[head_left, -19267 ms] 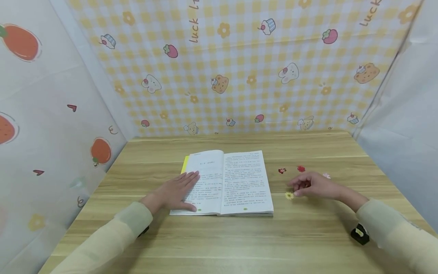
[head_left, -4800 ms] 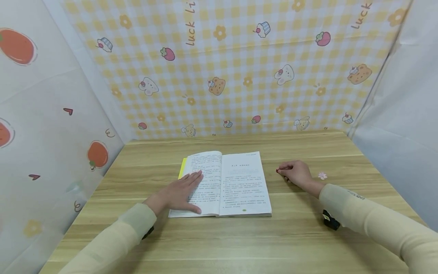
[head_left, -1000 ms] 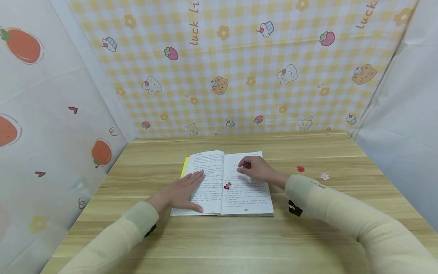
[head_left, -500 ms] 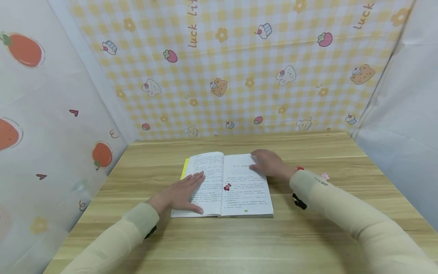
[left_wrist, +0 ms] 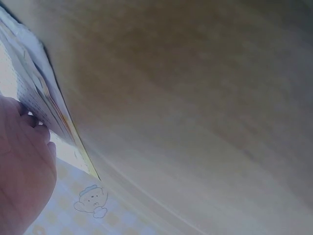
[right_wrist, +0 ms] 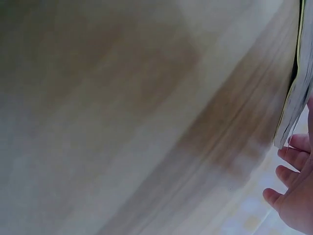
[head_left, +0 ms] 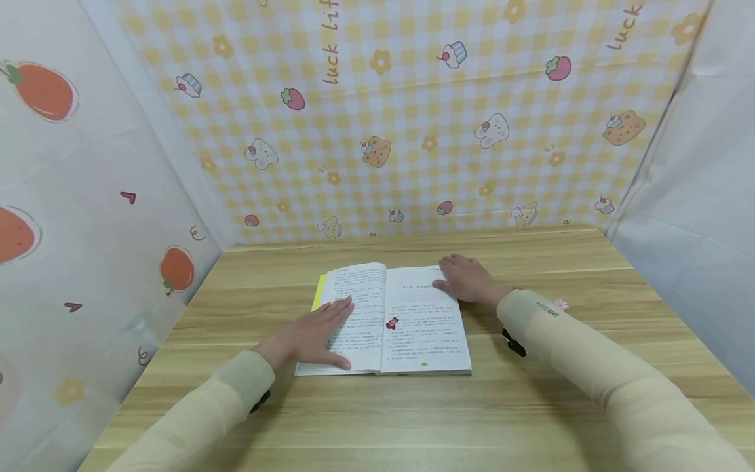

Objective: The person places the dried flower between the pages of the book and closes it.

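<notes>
The left hand (head_left: pixel 312 335) lay straight-fingered, obscuring part of the open book (head_left: pixel 421 341). The right hand (head_left: pixel 468 280) touched its far corner, grip indeterminable; the right sleeve (head_left: pixel 590 351) almost hid a red flower (head_left: pixel 518 288).

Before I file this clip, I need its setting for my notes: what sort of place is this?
Probably a small booth set up for tabletop recording: a wood-grain table, a yellow-checked backdrop with cartoon prints behind it, and pale side sheeting on the right. The surrounding room isn't visible.
</notes>
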`<action>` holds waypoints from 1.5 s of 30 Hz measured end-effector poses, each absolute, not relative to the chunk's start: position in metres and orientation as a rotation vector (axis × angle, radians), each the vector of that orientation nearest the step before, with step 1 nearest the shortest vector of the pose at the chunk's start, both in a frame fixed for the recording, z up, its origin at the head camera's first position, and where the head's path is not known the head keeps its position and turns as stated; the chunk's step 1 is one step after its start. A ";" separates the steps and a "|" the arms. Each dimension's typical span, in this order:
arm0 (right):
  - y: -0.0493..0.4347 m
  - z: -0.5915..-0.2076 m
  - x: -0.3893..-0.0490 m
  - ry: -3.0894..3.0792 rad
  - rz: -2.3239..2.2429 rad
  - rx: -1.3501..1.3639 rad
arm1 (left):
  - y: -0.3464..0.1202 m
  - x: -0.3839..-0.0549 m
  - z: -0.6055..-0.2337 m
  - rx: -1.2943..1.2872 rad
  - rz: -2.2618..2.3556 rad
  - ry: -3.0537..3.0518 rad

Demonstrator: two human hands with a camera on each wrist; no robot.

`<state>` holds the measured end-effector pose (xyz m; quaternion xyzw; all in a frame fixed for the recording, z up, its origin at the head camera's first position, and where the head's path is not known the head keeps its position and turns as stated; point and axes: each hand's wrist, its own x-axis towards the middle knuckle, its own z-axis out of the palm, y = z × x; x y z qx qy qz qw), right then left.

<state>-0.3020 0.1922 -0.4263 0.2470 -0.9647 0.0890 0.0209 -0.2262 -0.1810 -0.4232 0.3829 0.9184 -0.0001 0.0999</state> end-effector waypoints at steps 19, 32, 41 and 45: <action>0.184 -0.420 -0.295 -2.825 0.970 0.550 | -0.183 -0.228 -0.427 1.120 -0.021 2.725; 0.187 -0.409 -0.258 -2.810 1.564 0.279 | -0.182 -0.227 -0.426 1.118 -0.035 2.724; 0.182 -0.406 -0.233 -2.460 2.205 0.133 | -0.183 -0.227 -0.425 1.146 0.003 2.725; 0.173 -0.405 -0.223 -2.247 2.497 0.090 | -0.183 -0.227 -0.425 1.147 0.011 2.731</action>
